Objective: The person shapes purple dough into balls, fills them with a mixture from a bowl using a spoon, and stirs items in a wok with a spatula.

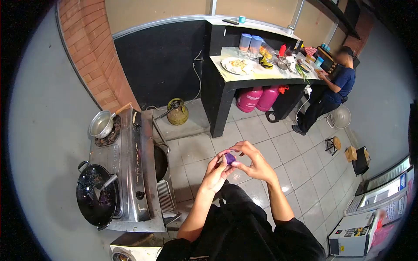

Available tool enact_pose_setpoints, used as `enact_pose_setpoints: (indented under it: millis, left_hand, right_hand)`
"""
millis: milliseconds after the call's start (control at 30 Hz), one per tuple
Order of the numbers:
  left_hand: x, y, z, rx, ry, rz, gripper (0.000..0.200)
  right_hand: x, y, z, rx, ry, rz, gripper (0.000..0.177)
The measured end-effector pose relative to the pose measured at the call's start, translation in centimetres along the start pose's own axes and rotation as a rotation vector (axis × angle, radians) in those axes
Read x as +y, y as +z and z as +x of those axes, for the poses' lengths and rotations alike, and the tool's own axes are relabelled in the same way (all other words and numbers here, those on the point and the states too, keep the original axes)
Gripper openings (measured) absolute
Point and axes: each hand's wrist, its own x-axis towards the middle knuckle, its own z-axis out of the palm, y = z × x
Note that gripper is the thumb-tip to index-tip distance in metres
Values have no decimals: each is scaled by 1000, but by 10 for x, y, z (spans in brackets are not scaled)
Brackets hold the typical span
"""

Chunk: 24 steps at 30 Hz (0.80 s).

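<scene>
Between my two hands, held up over the tiled floor, is a small purple piece (230,159). My left hand (215,172) has its fingers wrapped round the piece from the left and below. From the right, my right hand (256,164) touches it with curved fingers and thumb. What the piece is made of is too small to tell. To the left of my hands stands a steel stove (130,174), with a black wok (93,195) holding a ladle (106,185) and dark contents.
A pot (102,124) sits on the rear burner. The counter (217,71) bears a plate of food (237,65) and containers. Pink gas cylinders (249,100) stand beneath. Another person (344,80) stands at the counter's right end. A green cylinder (177,112) is on the floor.
</scene>
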Motion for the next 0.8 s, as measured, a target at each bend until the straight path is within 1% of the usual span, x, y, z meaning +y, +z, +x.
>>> enact_pose_setpoints:
  millis: [33, 133, 367, 467, 567, 667, 733, 800]
  left_hand:
    - [-1, -3, 1, -25, -6, -7, 41]
    - [-1, -2, -2, -47, -27, -6, 39]
    - [0, 0, -15, -11, -54, 107, 40]
    - [-3, -5, -18, -30, -68, 89, 41]
    - [1, -3, -23, -108, -57, 16, 40]
    - [3, -1, -26, -80, -32, 115, 37]
    - [3, -3, -27, -85, -21, 123, 35]
    - [2, -7, -28, -90, -17, 131, 34]
  right_hand:
    - [-1, -1, -1, -43, -19, -4, 48]
    - [2, 1, -5, -124, -44, -40, 56]
    - [2, 5, -12, -144, -31, -54, 50]
    - [0, 7, -15, -137, -28, -63, 47]
    - [-5, 8, -17, -134, -5, -55, 46]
    - [-8, 8, -15, -130, -11, -61, 47]
    - [-12, 10, -13, -127, -25, -63, 48]
    - [-19, 12, -11, -128, -43, -56, 43]
